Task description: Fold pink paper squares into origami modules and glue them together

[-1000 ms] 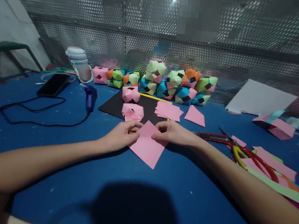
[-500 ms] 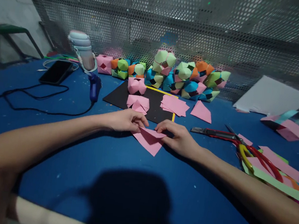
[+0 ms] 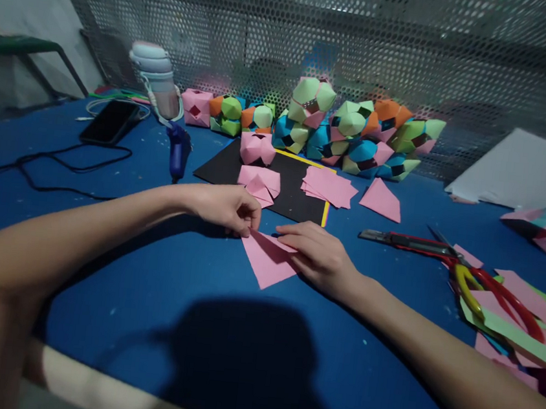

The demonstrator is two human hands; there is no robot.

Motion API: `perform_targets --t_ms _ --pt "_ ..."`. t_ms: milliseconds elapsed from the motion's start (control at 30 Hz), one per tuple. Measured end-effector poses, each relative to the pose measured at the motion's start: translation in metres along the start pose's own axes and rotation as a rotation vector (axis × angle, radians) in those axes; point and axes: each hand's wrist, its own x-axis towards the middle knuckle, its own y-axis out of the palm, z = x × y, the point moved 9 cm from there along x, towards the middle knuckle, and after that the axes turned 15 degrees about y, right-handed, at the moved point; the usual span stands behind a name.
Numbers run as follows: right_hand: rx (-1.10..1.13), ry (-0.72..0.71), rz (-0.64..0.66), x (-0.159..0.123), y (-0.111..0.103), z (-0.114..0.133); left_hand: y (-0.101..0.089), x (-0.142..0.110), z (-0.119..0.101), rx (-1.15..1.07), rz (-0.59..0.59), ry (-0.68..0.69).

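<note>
A pink sheet of paper (image 3: 267, 264), its far edge folded over, lies between my hands on the blue table (image 3: 182, 325). My left hand (image 3: 236, 210) pinches the paper's far left corner between thumb and fingertips. At the right, my right hand (image 3: 319, 252) holds the folded edge, its fingers laid along the paper and the thumb hidden. Just beyond them, a partly folded pink paper piece (image 3: 260, 180) and a stack of pink sheets (image 3: 331, 186) rest on a black board (image 3: 293, 200). Another pink folded sheet (image 3: 381, 199) lies right of the board.
Folded paper balls (image 3: 313, 101) line the mesh panel (image 3: 283, 17). To the left are a bottle (image 3: 157, 78), a phone (image 3: 110, 122) and a blue glue gun (image 3: 177, 152). A box cutter (image 3: 396, 240), scissors (image 3: 502, 294) and paper scraps (image 3: 522, 341) lie right.
My left fingers have drawn together at the paper's corner. The right hand lies flatter along the fold, and the paper has turned slightly. The view has shifted a little.
</note>
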Motion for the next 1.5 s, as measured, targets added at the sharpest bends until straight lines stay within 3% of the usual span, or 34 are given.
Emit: perform_targets --t_ms 233,500,833,1100,1267,1500 --pt "-0.083 -0.110 0.028 -0.006 0.006 0.011 0.001 -0.006 0.003 0.091 0.094 -0.041" --pt "-0.103 -0.163 0.144 -0.008 0.012 0.017 0.002 -0.009 0.003 0.012 0.190 0.021" --pt "-0.160 -0.145 0.259 0.000 0.017 0.027 0.000 -0.012 0.005 0.048 0.192 -0.022" --pt "-0.012 -0.077 0.225 -0.010 0.022 0.036 -0.001 -0.010 0.001 0.229 0.197 0.007" --pt "0.085 0.034 0.133 -0.010 0.019 0.035 -0.003 -0.009 -0.002 0.290 0.181 0.043" --pt "0.062 -0.006 0.131 -0.006 0.015 0.031 -0.001 -0.008 -0.001 0.245 0.180 0.050"
